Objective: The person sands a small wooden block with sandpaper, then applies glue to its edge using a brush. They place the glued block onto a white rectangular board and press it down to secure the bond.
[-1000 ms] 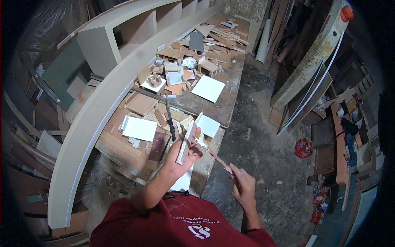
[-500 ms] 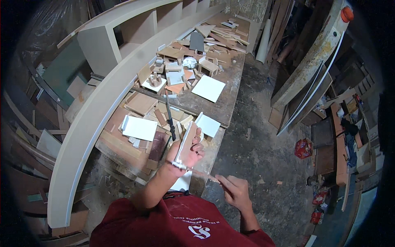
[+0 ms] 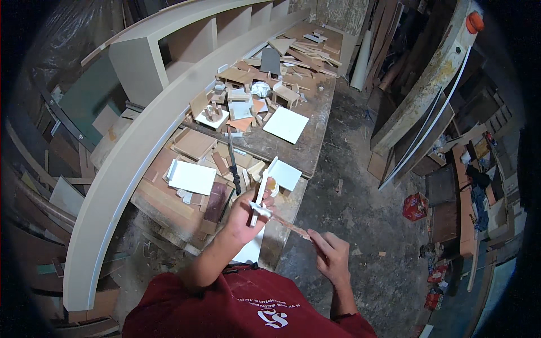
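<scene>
In my left hand point(image 3: 243, 214), closed around it, is a small wooden piece point(image 3: 262, 188) turned so that its narrow whitish edge shows. My right hand point(image 3: 334, 253) pinches one end of a thin wooden stick point(image 3: 290, 226). The stick's other end carries a white, paste-like blob point(image 3: 259, 210) and lies against the wooden piece near my left fingers. Just beyond my left hand is a white panel point(image 3: 285, 174) with a raised strip along one side. Another white panel point(image 3: 193, 177) lies to its left on the bench.
The workbench point(image 3: 307, 149) bears a square white board point(image 3: 285, 123), small wooden assemblies point(image 3: 286, 94) and many wood offcuts. A long curved cabinet frame point(image 3: 127, 169) runs along the left. A leaning post point(image 3: 428, 84) stands right, with a red box point(image 3: 415, 207) on the floor.
My left hand has turned the wooden piece from its broad face to its narrow edge. The stick's coated end has moved up and right along it; my right hand has shifted slightly right.
</scene>
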A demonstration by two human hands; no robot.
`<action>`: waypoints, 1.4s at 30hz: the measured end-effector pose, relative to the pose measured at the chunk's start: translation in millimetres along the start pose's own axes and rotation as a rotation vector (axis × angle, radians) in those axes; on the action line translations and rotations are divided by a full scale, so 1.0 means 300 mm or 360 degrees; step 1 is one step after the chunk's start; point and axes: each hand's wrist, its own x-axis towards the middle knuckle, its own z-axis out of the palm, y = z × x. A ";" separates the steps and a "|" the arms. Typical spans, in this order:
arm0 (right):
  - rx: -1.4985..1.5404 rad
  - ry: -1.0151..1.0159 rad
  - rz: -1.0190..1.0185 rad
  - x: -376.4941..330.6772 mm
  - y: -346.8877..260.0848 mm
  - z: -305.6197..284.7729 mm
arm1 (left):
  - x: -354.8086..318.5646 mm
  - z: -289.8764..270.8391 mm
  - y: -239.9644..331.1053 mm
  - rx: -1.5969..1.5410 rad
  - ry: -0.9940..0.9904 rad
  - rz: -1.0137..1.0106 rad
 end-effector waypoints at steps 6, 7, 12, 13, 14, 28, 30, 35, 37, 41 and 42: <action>0.0053 -0.0103 -0.0248 -0.004 0.028 -0.065 | 0.018 -0.021 0.012 0.0096 -0.0052 -0.0006; 0.0032 -0.0059 -0.0217 -0.005 0.034 -0.071 | 0.012 -0.016 0.011 0.0098 -0.0039 -0.0019; -0.0059 0.0087 -0.0065 0.011 0.071 -0.078 | -0.019 0.057 -0.013 0.0538 0.0422 0.0142; -0.0069 0.0075 -0.0040 0.017 0.069 -0.077 | -0.016 0.038 -0.006 0.0605 0.0361 0.0161; -0.0057 0.0012 -0.0077 0.017 0.071 -0.079 | -0.016 0.028 -0.007 0.0631 0.0397 0.0181; -0.0203 -0.0050 -0.0138 0.039 0.091 -0.162 | -0.040 0.063 -0.006 0.0948 0.0478 0.0483; -0.0284 -0.0056 -0.0168 0.059 0.085 -0.185 | -0.049 0.074 0.009 0.1082 0.0442 0.0448; -0.0432 -0.0176 -0.0242 0.064 0.100 -0.212 | -0.048 0.054 0.015 0.1293 0.0327 0.0524; -0.0371 -0.0264 -0.0272 0.071 0.086 -0.221 | -0.056 0.072 0.017 0.1340 0.0316 0.0542; -0.0187 -0.0433 -0.0311 0.072 0.065 -0.231 | -0.066 0.080 0.018 0.1413 0.0409 0.0609; -0.0173 -0.0453 -0.0305 0.072 0.062 -0.236 | -0.072 0.089 0.016 0.1408 0.0437 0.0610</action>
